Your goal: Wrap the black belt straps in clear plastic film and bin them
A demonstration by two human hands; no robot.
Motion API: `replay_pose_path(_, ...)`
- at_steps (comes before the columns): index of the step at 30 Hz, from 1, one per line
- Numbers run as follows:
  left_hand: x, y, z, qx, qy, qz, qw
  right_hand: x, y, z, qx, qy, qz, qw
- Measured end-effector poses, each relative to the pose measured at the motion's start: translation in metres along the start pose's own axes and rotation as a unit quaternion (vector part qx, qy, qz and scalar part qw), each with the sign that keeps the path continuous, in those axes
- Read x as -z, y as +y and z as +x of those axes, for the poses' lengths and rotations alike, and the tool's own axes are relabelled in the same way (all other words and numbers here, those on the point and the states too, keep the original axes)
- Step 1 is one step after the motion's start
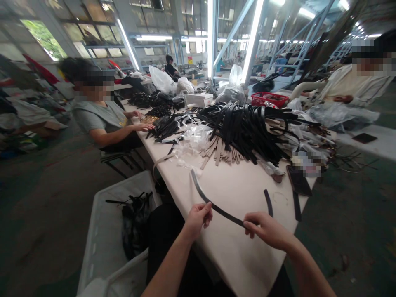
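A long dark strap [227, 215] stretches between my two hands above the pale table [213, 247]. My left hand [199, 217] pinches it partway along, and its free end curves up and away toward the back left. The strap's other end is closed in the fingers of my right hand [260, 227]. Part of another dark strip [268, 202] lies on the table just behind my right hand. A big heap of black straps [244, 128] lies farther back, with beige strips [221, 150] fanned out at its front edge.
Left of my legs stands a white bin [102, 222] holding black pieces [136, 222]. A dark phone [299, 180] lies near the table's right edge. Clear plastic wrapping [193, 142] lies mid-table. Co-workers sit left [102, 111] and right [355, 82]. A red basket [268, 99] stands behind the heap.
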State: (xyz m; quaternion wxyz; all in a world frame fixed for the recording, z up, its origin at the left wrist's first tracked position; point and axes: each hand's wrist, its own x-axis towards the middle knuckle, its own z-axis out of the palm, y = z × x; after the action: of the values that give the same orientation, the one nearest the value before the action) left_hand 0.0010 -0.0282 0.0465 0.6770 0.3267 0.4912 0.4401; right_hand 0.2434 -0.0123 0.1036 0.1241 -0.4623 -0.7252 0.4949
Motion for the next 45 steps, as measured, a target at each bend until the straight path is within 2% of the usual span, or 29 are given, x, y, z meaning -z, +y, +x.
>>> replay_pose_path(4, -0.003, -0.007, -0.001, 0.026, -0.039, 0.006, 0.999, -0.009, 0.008, 0.005, -0.004, 0.053, -0.019, 0.998)
replay_pose_path(6, -0.006, -0.008, 0.0, 0.009, -0.012, -0.014, 1.0, -0.014, 0.007, 0.007, -0.007, 0.066, -0.011, 0.998)
replay_pose_path(9, -0.002, -0.001, 0.002, -0.037, 0.059, -0.036, 0.997, -0.012, 0.008, -0.001, -0.031, 0.064, -0.004, 0.997)
replay_pose_path(10, -0.001, 0.0, 0.003, -0.039, 0.062, -0.031, 0.997, -0.01, 0.009, -0.004, -0.037, 0.067, -0.007, 0.997)
replay_pose_path(12, -0.004, 0.0, 0.004, -0.019, 0.033, -0.012, 0.999, -0.008, 0.011, -0.008, -0.037, 0.075, -0.016, 0.996)
replay_pose_path(15, -0.021, -0.014, 0.004, 0.022, -0.026, 0.009, 0.999, -0.011, 0.011, -0.006, -0.029, 0.087, -0.015, 0.996)
replay_pose_path(19, -0.042, -0.032, 0.0, 0.059, -0.084, 0.028, 0.994, -0.014, 0.016, -0.008, -0.04, 0.052, 0.033, 0.997)
replay_pose_path(24, -0.046, -0.033, 0.0, 0.047, -0.038, 0.016, 0.998, -0.011, 0.031, -0.015, -0.064, -0.013, 0.068, 0.996)
replay_pose_path(26, -0.049, -0.033, 0.002, 0.049, -0.064, 0.031, 0.996, -0.013, 0.032, -0.011, -0.073, -0.002, 0.075, 0.995)
replay_pose_path(29, -0.052, -0.03, 0.005, 0.054, -0.104, 0.042, 0.992, -0.014, 0.034, -0.004, -0.041, 0.02, 0.093, 0.995)
replay_pose_path(34, -0.045, -0.018, 0.01, 0.046, -0.05, 0.028, 0.997, -0.007, 0.04, -0.005, -0.08, -0.027, 0.103, 0.991)
replay_pose_path(38, -0.055, -0.027, 0.008, 0.068, -0.104, 0.077, 0.989, -0.01, 0.034, 0.001, -0.053, 0.005, 0.092, 0.994)
replay_pose_path(41, -0.057, -0.026, -0.006, 0.078, -0.133, 0.139, 0.978, -0.007, 0.038, 0.0, -0.04, -0.021, 0.116, 0.992)
replay_pose_path(43, -0.049, -0.013, -0.019, 0.031, -0.128, 0.246, 0.96, -0.001, 0.05, -0.007, -0.063, -0.042, 0.121, 0.99)
replay_pose_path(44, -0.043, -0.003, -0.025, -0.029, -0.107, 0.317, 0.942, 0.003, 0.058, -0.011, -0.078, -0.049, 0.118, 0.989)
replay_pose_path(45, -0.037, 0.008, -0.028, -0.107, -0.078, 0.393, 0.91, 0.006, 0.066, -0.015, -0.091, -0.054, 0.115, 0.988)
